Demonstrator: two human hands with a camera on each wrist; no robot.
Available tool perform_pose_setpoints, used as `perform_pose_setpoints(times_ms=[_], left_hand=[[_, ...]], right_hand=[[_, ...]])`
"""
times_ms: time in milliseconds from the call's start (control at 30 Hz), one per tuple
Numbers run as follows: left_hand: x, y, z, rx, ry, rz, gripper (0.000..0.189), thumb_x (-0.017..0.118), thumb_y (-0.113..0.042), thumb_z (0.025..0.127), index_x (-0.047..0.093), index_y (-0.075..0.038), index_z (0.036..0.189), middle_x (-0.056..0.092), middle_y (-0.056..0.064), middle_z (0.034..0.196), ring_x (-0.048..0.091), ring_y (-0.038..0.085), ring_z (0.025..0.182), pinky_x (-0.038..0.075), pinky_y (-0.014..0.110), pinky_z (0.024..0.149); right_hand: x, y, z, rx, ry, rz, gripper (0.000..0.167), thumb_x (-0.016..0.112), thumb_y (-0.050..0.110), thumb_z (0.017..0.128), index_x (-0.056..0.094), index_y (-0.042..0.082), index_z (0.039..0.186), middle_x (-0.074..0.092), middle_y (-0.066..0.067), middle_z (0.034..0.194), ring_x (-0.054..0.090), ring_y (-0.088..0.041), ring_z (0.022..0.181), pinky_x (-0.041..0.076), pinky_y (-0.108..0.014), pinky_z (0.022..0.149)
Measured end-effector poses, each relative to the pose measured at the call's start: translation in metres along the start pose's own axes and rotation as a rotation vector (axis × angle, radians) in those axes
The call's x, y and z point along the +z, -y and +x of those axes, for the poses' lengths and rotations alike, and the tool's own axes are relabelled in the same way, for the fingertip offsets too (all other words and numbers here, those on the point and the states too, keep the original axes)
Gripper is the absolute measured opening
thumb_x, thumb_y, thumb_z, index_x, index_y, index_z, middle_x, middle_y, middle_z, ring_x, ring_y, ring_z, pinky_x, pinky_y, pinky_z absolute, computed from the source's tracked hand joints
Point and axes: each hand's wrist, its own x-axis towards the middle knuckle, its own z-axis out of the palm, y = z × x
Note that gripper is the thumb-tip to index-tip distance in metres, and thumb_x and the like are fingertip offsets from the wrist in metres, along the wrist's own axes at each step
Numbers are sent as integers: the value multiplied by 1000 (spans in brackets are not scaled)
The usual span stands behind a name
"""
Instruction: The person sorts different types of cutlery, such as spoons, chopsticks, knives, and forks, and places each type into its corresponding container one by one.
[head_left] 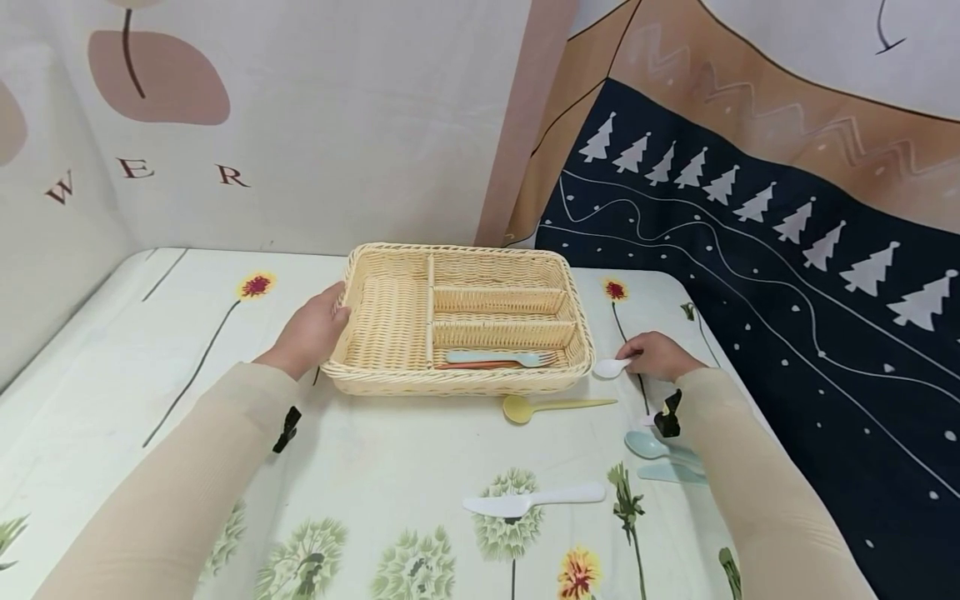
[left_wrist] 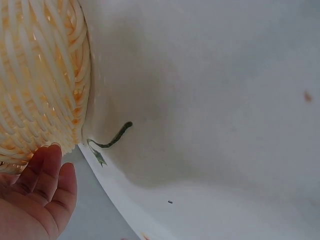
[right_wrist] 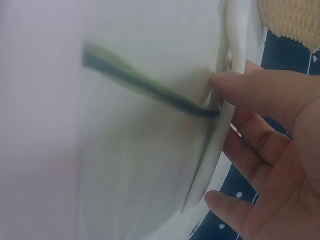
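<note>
Head view: white spoon (head_left: 610, 368) is pinched by the handle in the right hand (head_left: 663, 357), near the bench (head_left: 375, 450) right edge, just beside the basket's front-right corner. Wicker basket (head_left: 457, 383) is set by the bench back edge; its left rim is gripped by the left hand (head_left: 311, 333), thumb over the rim. Blue fork (head_left: 495, 358) and an orange utensil are laid in its front-right slot. Yellow spoon (head_left: 517, 408) is left in front of it, white knife (head_left: 506, 505) nearer the front edge.

Spoon judged light, stiff, probably slick plastic; best held mid-handle, bowl kept free. Basket judged light with some flex; best steadied by the rim, not by the thin dividers.

Left wrist view: fingers lightly bent, tips put against the woven wall; thumb hidden.

Right wrist view: fingers narrow, a pale strip seen at thumb and fingertips; whether spoon handle or bench edge cannot be told.
</note>
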Motion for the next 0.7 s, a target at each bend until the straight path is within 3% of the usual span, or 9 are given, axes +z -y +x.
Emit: perform_pose_setpoints(times_ms=[233,400,533,700], left_hand=[[0,0,0,5,2,3,58,32,-20,106,7,4,153,19,28,155,17,44,143,20,56,115],[-1,1,-1,10,3,4,58,31,-21,106,6,4,152,18,28,155,17,45,142,19,56,115],[-1,1,0,11,6,5,59,31,-22,106,6,4,153,18,29,155,17,45,142,19,56,115],[-1,0,-1,11,10,0,58,31,-21,106,7,4,152,18,29,155,17,45,142,19,56,115]], right_hand=[[-2,4,-1,33,-40,17,19,62,-2,87,68,-2,105,66,-16,104,54,-26,88,48,-34,77],[-7,9,-3,65,-138,28,23,58,1,92,65,-2,114,61,-19,111,52,-30,95,50,-40,84],[-11,10,-3,39,-219,18,25,57,3,94,63,-3,117,59,-23,113,52,-34,100,50,-45,87],[-15,18,-4,32,-297,31,27,60,4,93,63,-3,119,60,-21,108,52,-33,95,50,-40,79]])
